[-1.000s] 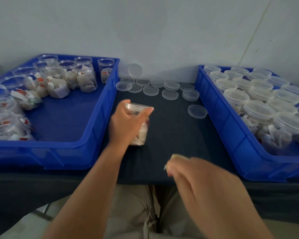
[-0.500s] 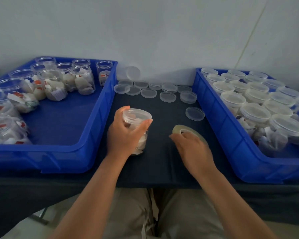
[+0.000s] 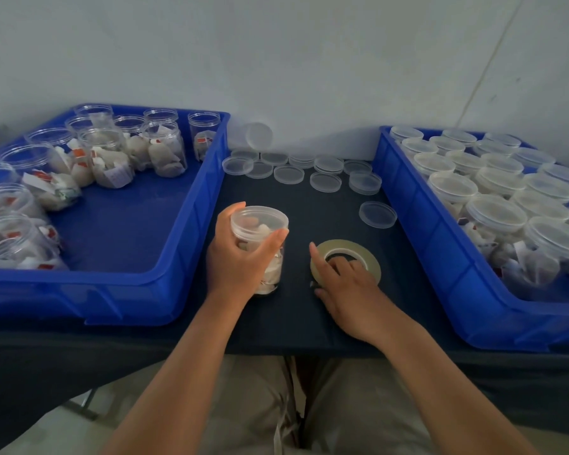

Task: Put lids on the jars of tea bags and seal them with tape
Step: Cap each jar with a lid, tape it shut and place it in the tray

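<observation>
**Inspector:** Materials and shapes on the counter (image 3: 296,320)?

**Recorder:** It is covered in dark, matt cloth. A deep blue moulded plastic bin (image 3: 191,224) sits on the left and a second blue plastic bin (image 3: 440,257) on the right, both glossy with rounded rims. Shallow, round clear plastic loose lids (image 3: 325,182) lie between them near the wall.

**Inspector:** The item in hand?

**Recorder:** A clear cylindrical plastic jar (image 3: 259,221), smooth-walled. It is packed with pale, crumpled tea bags and capped by a translucent round lid. It is on the cloth between the bins, just beside the left bin's wall.

**Inspector:** Orientation?

**Recorder:** Upright. The long axis is vertical with the lid upward, and the base appears to be down on the cloth.

**Inspector:** Fingers?

**Recorder:** The left hand (image 3: 240,261) grips the jar, with the thumb across the near side and the fingers wrapped round the far side. The right hand (image 3: 349,290) is on the flat ring-shaped roll of pale yellowish tape (image 3: 362,249), which lies just right of the jar with its hole facing up. The fingers are curled into the core, the forefinger lies along the left rim and the thumb is at the near edge.

**Inspector:** Bin contents?

**Recorder:** The open clear jars of tea bags (image 3: 165,149) are on the left. The lidded jars (image 3: 493,215) are crowded together on the right.
</observation>
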